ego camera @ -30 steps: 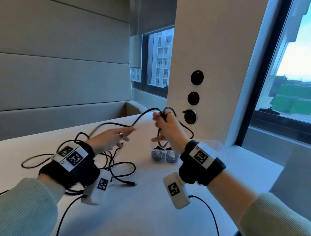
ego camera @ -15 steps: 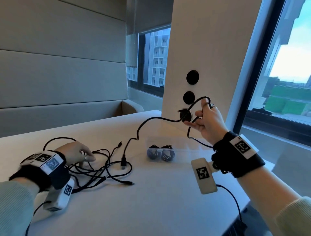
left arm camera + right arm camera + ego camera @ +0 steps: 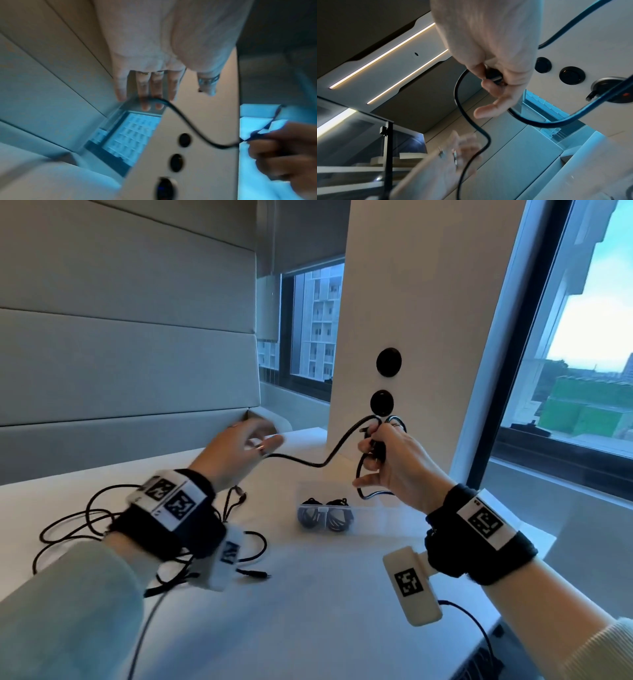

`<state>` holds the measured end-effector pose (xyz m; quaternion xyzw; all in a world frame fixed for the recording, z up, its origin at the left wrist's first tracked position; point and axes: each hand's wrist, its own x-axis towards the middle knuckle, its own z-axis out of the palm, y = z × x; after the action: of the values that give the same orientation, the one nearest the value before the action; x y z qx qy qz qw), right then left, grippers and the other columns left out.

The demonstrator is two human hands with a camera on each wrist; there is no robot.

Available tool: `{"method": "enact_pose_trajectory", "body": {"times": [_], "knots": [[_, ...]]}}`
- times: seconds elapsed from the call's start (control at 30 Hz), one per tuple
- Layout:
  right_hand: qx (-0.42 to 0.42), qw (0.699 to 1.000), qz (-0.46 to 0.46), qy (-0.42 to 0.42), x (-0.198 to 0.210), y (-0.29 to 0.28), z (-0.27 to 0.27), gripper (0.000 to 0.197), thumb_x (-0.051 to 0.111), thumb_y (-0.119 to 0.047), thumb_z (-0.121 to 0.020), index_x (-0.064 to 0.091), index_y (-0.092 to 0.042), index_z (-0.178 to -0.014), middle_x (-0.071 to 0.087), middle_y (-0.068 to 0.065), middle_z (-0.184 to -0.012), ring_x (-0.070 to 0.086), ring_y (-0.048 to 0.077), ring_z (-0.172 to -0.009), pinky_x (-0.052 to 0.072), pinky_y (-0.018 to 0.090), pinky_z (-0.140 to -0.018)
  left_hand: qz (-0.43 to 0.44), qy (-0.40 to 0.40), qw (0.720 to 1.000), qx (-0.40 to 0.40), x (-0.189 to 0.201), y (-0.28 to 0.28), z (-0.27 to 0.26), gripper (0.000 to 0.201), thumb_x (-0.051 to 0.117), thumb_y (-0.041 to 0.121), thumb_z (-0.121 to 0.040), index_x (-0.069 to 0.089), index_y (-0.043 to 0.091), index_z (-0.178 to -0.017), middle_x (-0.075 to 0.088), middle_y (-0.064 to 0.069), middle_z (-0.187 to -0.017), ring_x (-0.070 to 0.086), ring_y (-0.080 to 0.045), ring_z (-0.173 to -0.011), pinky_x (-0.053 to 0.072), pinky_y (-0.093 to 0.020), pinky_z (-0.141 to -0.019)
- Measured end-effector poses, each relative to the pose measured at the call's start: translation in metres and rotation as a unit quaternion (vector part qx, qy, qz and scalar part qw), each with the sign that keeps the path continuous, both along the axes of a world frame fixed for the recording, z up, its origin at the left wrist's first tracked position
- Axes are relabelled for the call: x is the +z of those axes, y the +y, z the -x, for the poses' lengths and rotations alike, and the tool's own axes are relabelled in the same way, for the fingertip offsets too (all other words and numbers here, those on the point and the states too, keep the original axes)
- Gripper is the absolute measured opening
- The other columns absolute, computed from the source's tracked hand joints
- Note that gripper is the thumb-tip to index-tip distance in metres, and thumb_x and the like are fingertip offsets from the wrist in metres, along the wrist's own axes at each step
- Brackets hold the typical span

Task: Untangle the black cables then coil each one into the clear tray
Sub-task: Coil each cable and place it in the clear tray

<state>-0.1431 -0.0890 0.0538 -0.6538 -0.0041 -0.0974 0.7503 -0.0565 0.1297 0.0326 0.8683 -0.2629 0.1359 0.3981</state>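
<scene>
My right hand point(image 3: 376, 453) is raised in front of the white column and grips a looped black cable point(image 3: 308, 462); in the right wrist view its fingers point(image 3: 488, 83) curl round the loops near a plug. That cable sags leftward to my left hand point(image 3: 260, 441), which is lifted and blurred. In the left wrist view its fingers point(image 3: 145, 94) are straight and the cable point(image 3: 188, 121) lies across their tips. A tangle of black cables point(image 3: 96, 518) lies on the table under my left wrist. The clear tray point(image 3: 376, 513) holds two coiled cables point(image 3: 323, 517) at its left end.
The white table point(image 3: 308, 621) ends at a white column point(image 3: 411, 302) with round black sockets point(image 3: 388, 361). A window sill point(image 3: 565, 481) runs along the right and a padded wall point(image 3: 120, 371) stands behind. A wrist-camera lead point(image 3: 476, 628) trails off the near right edge.
My left hand has risen from the tangle on the table to the hanging cable. My right hand has shifted slightly left with its loops, and the cable's lower run has lifted off the table.
</scene>
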Motion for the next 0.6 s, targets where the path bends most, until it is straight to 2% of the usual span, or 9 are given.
{"method": "enact_pose_trajectory", "body": {"times": [0.07,0.1,0.17,0.23,0.27,0.33,0.4,0.5,0.6], "knots": [[0.024,0.999,0.031,0.001,-0.006,0.006,0.004,0.010,0.033,-0.011,-0.096,0.042,-0.015,-0.093,0.044,0.002,-0.074,0.034,0.011,-0.051,0.051,0.032,-0.049,0.082,0.011,0.990,-0.113,0.013,-0.031,0.030,0.058,0.051,0.064,-0.078,0.043,0.035,-0.127,0.057,0.004,-0.113,0.057,-0.007,-0.101,0.043,-0.021,-0.084],[0.035,0.998,0.044,0.000,-0.009,0.008,0.006,0.010,0.034,-0.011,-0.097,0.044,-0.013,-0.096,0.046,0.003,-0.078,0.036,0.011,-0.052,0.051,0.032,-0.049,0.090,0.015,0.984,-0.151,0.015,-0.043,0.042,0.062,0.050,0.066,-0.075,0.039,0.037,-0.128,0.058,0.005,-0.112,0.059,-0.005,-0.099,0.046,-0.021,-0.084],[0.062,0.995,0.073,-0.005,-0.016,0.008,0.011,0.013,0.037,-0.011,-0.098,0.048,-0.008,-0.104,0.049,0.006,-0.083,0.042,0.012,-0.056,0.052,0.031,-0.050,0.066,0.008,0.979,-0.191,0.012,-0.059,0.057,0.062,0.052,0.059,-0.076,0.040,0.031,-0.131,0.062,0.006,-0.099,0.063,-0.003,-0.081,0.049,-0.019,-0.076],[0.089,0.990,0.106,-0.014,-0.022,0.003,0.017,0.017,0.038,-0.011,-0.099,0.054,-0.014,-0.105,0.051,0.006,-0.082,0.046,0.015,-0.063,0.053,0.030,-0.055,0.044,-0.027,0.977,-0.207,0.004,-0.067,0.063,0.043,0.056,0.046,-0.083,0.053,0.026,-0.121,0.058,0.008,-0.070,0.052,0.001,-0.056,0.040,-0.014,-0.058],[0.091,0.987,0.133,-0.020,-0.025,-0.001,0.019,0.021,0.039,-0.010,-0.099,0.057,-0.018,-0.107,0.050,0.004,-0.081,0.048,0.013,-0.064,0.053,0.028,-0.057,0.044,-0.046,0.976,-0.206,-0.002,-0.068,0.062,0.033,0.057,0.041,-0.085,0.060,0.026,-0.114,0.050,0.009,-0.059,0.044,-0.001,-0.049,0.035,-0.016,-0.053],[0.049,0.979,0.196,-0.034,-0.033,-0.010,0.022,0.027,0.041,-0.012,-0.099,0.058,-0.023,-0.116,0.045,0.000,-0.074,0.046,0.009,-0.059,0.050,0.025,-0.057,0.055,-0.056,0.980,-0.184,-0.012,-0.065,0.055,0.022,0.056,0.037,-0.088,0.064,0.028,-0.107,0.041,0.009,-0.051,0.035,-0.005,-0.048,0.029,-0.023,-0.052],[-0.034,0.965,0.256,-0.043,-0.041,-0.019,0.021,0.026,0.042,-0.016,-0.099,0.054,-0.023,-0.121,0.040,-0.004,-0.067,0.042,0.009,-0.055,0.042,0.024,-0.056,0.038,-0.048,0.989,-0.137,-0.018,-0.058,0.050,0.017,0.055,0.035,-0.090,0.065,0.027,-0.101,0.041,0.007,-0.050,0.035,-0.006,-0.047,0.029,-0.024,-0.053],[-0.137,0.944,0.296,-0.056,-0.048,-0.025,0.021,0.007,0.042,-0.022,-0.098,0.042,-0.029,-0.098,0.044,-0.007,-0.075,0.043,0.009,-0.061,0.038,0.024,-0.061,-0.081,-0.044,0.993,-0.075,-0.026,-0.052,0.047,0.015,0.057,0.034,-0.090,0.068,0.024,-0.089,0.052,0.008,-0.056,0.044,-0.005,-0.053,0.037,-0.026,-0.060],[-0.120,0.943,0.296,-0.096,-0.050,-0.019,0.026,0.017,0.046,-0.016,-0.097,0.034,-0.024,-0.087,0.057,0.006,-0.078,0.050,0.011,-0.055,0.042,0.019,-0.053,-0.103,-0.023,0.992,-0.069,-0.032,-0.055,0.053,0.027,0.051,0.042,-0.091,0.069,0.023,-0.094,0.061,0.005,-0.085,0.054,-0.014,-0.080,0.043,-0.029,-0.079]]}}
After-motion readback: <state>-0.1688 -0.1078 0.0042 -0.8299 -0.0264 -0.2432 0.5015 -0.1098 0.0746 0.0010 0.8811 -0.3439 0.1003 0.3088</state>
